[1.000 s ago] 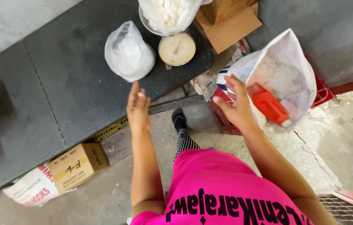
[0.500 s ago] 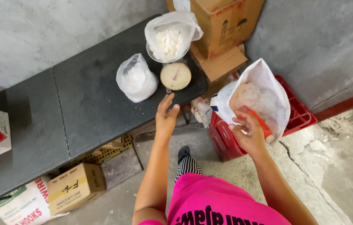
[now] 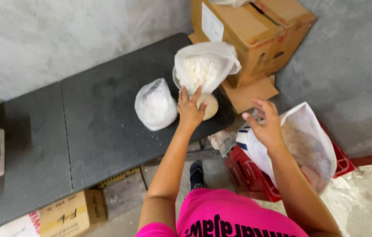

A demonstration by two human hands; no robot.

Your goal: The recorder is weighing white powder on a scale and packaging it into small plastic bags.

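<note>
Two bare hands work above a dark grey table (image 3: pixel 85 131) set against a concrete wall. Left hand (image 3: pixel 189 109), fingers spread and grip released, lies flat on a round pale disc (image 3: pixel 210 106) near the table's far edge; only the disc's 3 o'clock portion shows past the fingers. At 12 o'clock from this hand, touching the fingertips, stands an open white plastic bag of white lumps (image 3: pixel 201 70) in a bowl-like container. At 9 o'clock from the hand, just beside it, sits a knotted clear bag of white powder (image 3: pixel 155 105).

Right hand (image 3: pixel 265 125), at 3 o'clock from the left and well apart from it, hovers with fingers loosely curled and grip released, holding nothing; it is just above the rim of a large white sack (image 3: pixel 309 145) standing in a red crate (image 3: pixel 247 175) on the floor. Whether the fingers touch the sack cannot be told.

Cardboard box (image 3: pixel 252 35), at 1 o'clock from the left hand, rests on a flattened carton. A smaller cardboard box (image 3: pixel 72 213) lies beneath the table at 7 o'clock.
</note>
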